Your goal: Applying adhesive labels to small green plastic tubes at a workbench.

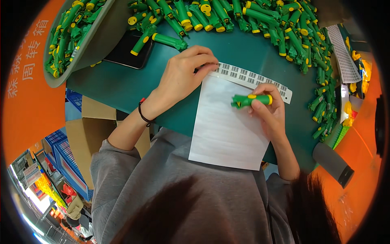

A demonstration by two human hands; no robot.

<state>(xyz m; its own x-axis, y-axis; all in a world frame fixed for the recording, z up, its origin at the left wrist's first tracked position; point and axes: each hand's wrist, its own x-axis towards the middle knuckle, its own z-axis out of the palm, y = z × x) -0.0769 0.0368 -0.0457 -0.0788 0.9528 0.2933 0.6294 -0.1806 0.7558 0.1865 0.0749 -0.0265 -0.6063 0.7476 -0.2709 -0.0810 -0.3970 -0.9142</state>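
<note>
A white sheet of barcode labels (229, 126) lies over the table's near edge, with rows of small labels left along its far end. My left hand (183, 73) is closed at the sheet's far left corner, thumb and forefinger pinched together there; whether a single label has come loose between them is too small to see. In my right hand (274, 105), above the sheet's right part, is a small green plastic tube (248, 101) with a yellow end cap and a yellow round spot. Thumb and fingers grip it by its capped end.
Green-and-yellow tubes (280, 28) are heaped along the table's (170, 59) far and right sides. A grey tub (91, 49) full of them stands left, beside a black phone (130, 51). A grey cylinder (333, 162) lies at right. An open cardboard box (91, 134) is below left.
</note>
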